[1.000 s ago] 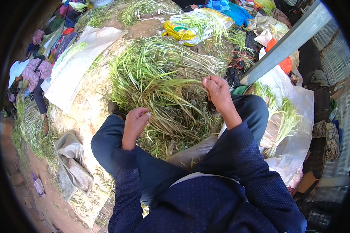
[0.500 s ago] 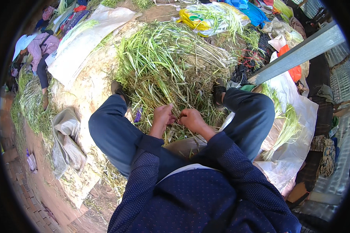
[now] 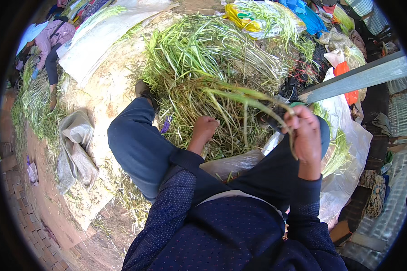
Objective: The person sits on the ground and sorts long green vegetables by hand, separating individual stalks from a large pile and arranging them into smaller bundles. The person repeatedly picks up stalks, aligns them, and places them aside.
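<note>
My right hand (image 3: 305, 135), raised over my right knee, is closed on a few long green stalks (image 3: 257, 99). They arch leftward from its fingers, their leafy ends over the heap. Between my legs my left hand (image 3: 204, 131) is closed, low over the near side of the heap; whether anything is in its fingers I cannot make out. The heap of long leafy stalks (image 3: 181, 54) lies before me, with bright green leaves at the far left, pale stems at the far right and brownish, tangled litter nearer my hands.
A yellow and white sack (image 3: 257, 22) with stalks on it lies beyond the heap. A metal beam (image 3: 362, 77) slants in from the right, above a white sheet (image 3: 348, 153) bearing pale green stalks (image 3: 337, 158). At left are a crumpled grey sack (image 3: 77, 144) and a bending person (image 3: 54, 40).
My hands, close together over the heap before, are now apart. My right hand has swung up and right with the stalks; my left stays low. The view has shifted slightly.
</note>
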### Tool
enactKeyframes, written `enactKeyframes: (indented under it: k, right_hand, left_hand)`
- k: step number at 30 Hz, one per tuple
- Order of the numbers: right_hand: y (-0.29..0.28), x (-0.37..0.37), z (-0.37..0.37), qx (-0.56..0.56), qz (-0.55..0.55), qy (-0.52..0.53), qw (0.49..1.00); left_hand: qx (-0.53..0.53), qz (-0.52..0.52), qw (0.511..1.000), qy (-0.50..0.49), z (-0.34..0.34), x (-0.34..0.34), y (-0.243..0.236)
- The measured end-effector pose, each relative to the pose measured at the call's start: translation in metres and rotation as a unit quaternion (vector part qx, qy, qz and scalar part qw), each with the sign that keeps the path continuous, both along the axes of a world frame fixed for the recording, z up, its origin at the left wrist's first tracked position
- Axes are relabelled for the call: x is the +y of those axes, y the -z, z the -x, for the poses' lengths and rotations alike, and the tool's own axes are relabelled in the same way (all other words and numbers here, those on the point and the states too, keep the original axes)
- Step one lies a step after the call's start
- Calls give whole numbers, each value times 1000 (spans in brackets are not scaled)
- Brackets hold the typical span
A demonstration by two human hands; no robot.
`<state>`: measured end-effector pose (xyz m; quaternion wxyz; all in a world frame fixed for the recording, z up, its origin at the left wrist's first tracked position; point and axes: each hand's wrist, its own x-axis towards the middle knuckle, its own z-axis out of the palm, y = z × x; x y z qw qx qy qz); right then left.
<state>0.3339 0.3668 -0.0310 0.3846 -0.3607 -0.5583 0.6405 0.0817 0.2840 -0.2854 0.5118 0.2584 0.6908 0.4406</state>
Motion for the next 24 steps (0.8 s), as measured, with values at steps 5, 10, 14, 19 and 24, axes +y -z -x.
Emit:
enactKeyframes:
  k: [5, 10, 14, 19, 24]
  right_hand:
    - [50, 9, 11, -117, -26, -39, 992]
    - [143, -29, 48, -332, -124, -103, 929]
    - [164, -45, 68, -316, -98, -124, 935]
    - [160, -53, 80, -276, -41, -122, 952]
    - [161, -67, 89, -246, -45, -186, 950]
  left_hand:
    - [44, 0, 999, 13, 0, 1, 0]
    - [42, 32, 999, 2, 2, -2, -8]
    - [-103, 53, 989, -89, 2, -6, -29]
    - [-163, 93, 978, -89, 13, -6, -47]
    - [-174, 75, 980, -53, 18, -9, -47]
